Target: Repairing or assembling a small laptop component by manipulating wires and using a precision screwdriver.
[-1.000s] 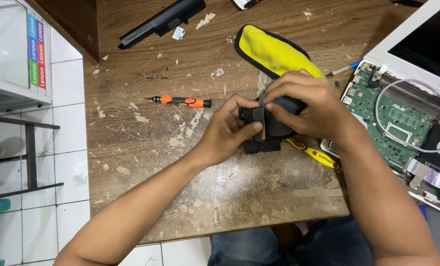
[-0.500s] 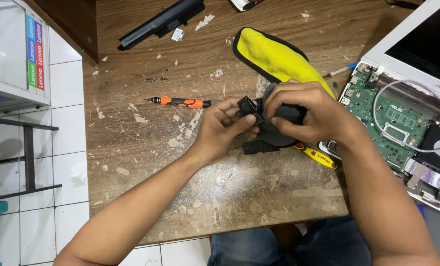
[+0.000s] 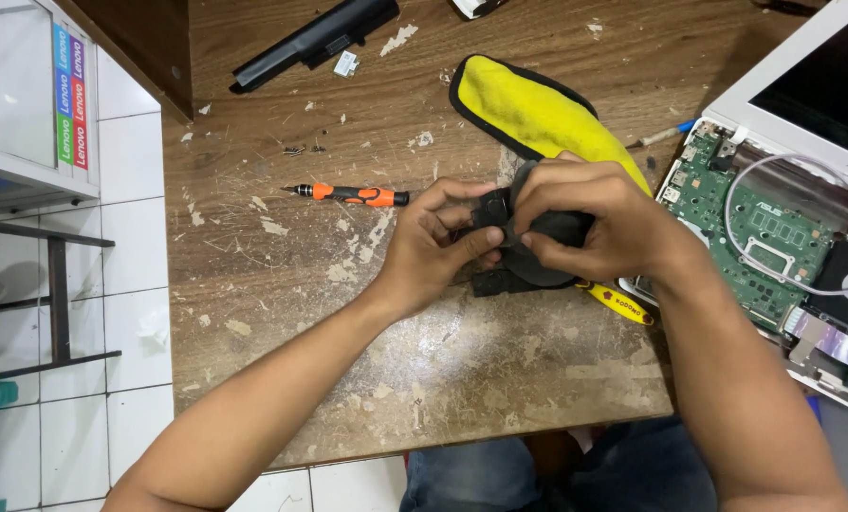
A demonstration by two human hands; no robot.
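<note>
Both hands, left hand (image 3: 433,248) and right hand (image 3: 590,220), gripped one black fan part (image 3: 538,256) beside one yellow cloth (image 3: 528,109), well inside the table (image 3: 443,379) edge.

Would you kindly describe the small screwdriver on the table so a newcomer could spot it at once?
Start at the worn wooden table and find the person's left hand near its middle. Just above and left of that hand lies the screwdriver, flat, with its metal tip pointing left. Its orange-and-black handle sets it apart from the long all-black battery bar further up.
</note>
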